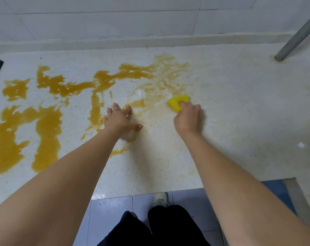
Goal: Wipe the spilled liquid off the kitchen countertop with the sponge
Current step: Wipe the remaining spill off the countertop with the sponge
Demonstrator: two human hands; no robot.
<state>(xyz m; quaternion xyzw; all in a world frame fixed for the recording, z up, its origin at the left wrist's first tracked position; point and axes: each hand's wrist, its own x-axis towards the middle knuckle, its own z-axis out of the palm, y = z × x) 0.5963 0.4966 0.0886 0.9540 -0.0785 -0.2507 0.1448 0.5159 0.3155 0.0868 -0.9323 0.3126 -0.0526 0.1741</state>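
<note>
sponge [178,102] right of spill [49,119] | both on countertop [239,103]

Yellow sponge [177,102] flat on speckled countertop [239,103], amber spilled liquid [47,125] pooled at left

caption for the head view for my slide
Right hand wipes yellow sponge through amber spill on speckled countertop.

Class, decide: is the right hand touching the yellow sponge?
Touching. The head view shows the right hand with fingers curled over the sponge, gripping it on the countertop.
</note>
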